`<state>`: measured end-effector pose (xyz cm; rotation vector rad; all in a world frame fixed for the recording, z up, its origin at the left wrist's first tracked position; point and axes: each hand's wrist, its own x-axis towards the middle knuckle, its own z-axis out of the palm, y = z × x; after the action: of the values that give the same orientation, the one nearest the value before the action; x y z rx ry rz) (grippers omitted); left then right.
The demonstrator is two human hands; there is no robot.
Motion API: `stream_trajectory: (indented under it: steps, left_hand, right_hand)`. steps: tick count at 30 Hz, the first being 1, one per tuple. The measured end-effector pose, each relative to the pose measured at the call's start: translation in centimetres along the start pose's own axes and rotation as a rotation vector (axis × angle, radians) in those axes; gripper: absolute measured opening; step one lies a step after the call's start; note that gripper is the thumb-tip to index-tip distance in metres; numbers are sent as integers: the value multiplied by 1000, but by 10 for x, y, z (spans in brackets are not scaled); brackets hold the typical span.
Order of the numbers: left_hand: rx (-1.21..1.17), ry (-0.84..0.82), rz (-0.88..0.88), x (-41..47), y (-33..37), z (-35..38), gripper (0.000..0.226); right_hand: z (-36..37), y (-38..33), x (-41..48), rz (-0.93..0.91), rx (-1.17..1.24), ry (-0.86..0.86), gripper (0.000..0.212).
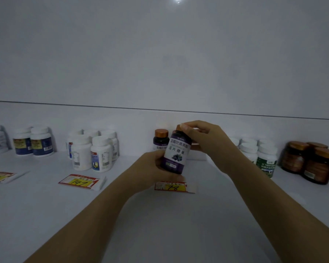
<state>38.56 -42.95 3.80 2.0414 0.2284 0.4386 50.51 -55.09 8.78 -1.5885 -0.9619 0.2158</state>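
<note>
1. I am seeing the shelf [160,224] running bare below the grip and toward me, so the widest open room is lying on the near side.
2. The back wall [179,114] is standing close behind the grip, and a twin bottle [160,139] is sitting just behind and to its left.
3. Left of the grip a gap is opening before the white bottles [91,152]. To the right, the green-label bottles [264,158] are crowding near my right wrist.
4. The purple bottle [176,153] is being held almost upright between both hands, just above the price tag [172,186].
5. My left hand [152,166] is wrapping round the bottle's lower body, clenched on it.
6. My right hand [205,138] is curling over the cap [178,128], gripping it from above.
</note>
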Motion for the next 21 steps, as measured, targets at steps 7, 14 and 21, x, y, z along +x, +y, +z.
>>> stream_trajectory:
  steps: [7,14,21]
  left_hand:
    - [7,59,27,0,3,1,49]
    - [-22,94,-50,2,2,1,62]
    - [-143,6,-30,-1,5,-1,47]
  right_hand:
    - [0,-3,-2,-3,6,15,29]
    - [5,1,2,115,191,71,30]
    - [-5,4,2,45,363,-79,24]
